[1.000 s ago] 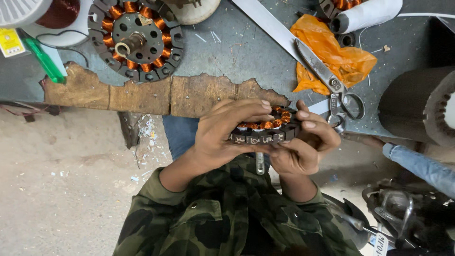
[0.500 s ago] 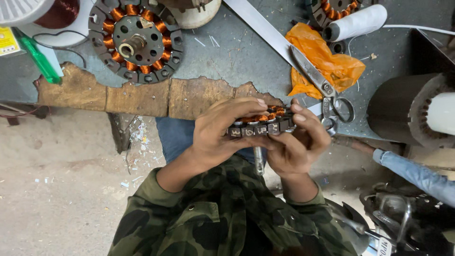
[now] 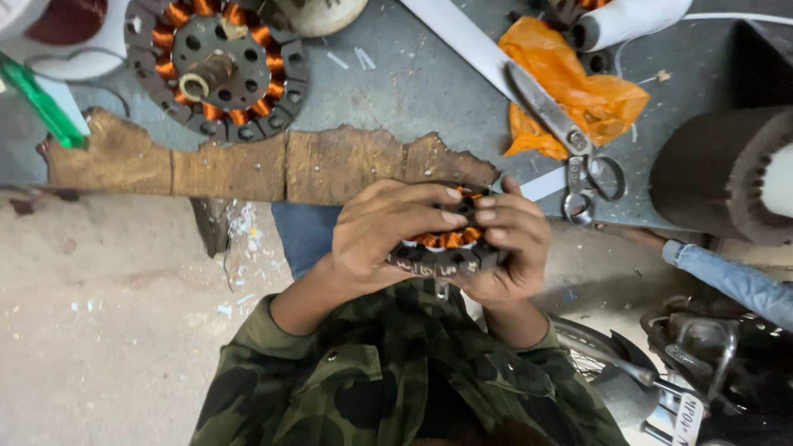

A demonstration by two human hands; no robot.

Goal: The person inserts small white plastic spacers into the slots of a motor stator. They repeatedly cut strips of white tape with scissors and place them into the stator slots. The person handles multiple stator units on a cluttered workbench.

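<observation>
Both hands clamp the small stator (image 3: 446, 248) just off the counter's (image 3: 413, 91) near edge: left hand (image 3: 388, 235) curled over it, right hand (image 3: 508, 239) wrapped round. Copper windings look in place (finished or not, hard to judge); a second stator (image 3: 216, 66) lies untouched at the far-left corner.

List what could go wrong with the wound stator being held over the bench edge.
Both hands, left hand and right hand, hold the stator off the table, over the lap, so a slip might drop it to the floor. Fingertips press on its copper windings and may nick them. The scissors lie close by the right hand.
</observation>
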